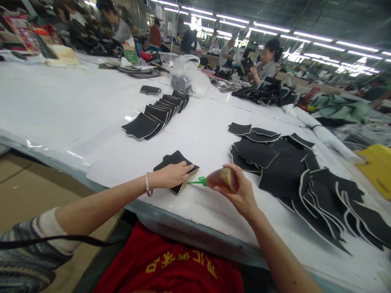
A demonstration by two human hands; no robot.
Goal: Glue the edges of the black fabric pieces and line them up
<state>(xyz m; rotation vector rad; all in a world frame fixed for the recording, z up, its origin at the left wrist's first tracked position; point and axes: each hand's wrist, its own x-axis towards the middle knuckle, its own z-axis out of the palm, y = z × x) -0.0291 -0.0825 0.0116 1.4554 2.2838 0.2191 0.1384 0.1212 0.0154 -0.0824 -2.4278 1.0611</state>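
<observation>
My left hand (172, 176) lies flat with its fingers stretched over a black piece (175, 158) with a pale edge, near the front of the white table (106, 150). My right hand (241, 191) is wrapped round a bottle (222, 180) of amber liquid, tilted sideways. Its green nozzle (198, 181) points left, with the tip at the pale right edge of the piece, just beside my left fingers.
Fanned black pieces (142, 125) lie beyond my left hand. A large loose pile of black pieces (284, 171) spreads on the right. Farther back are a plastic bag (189, 77), a yellow object (377, 167) at the right edge, and several people at work.
</observation>
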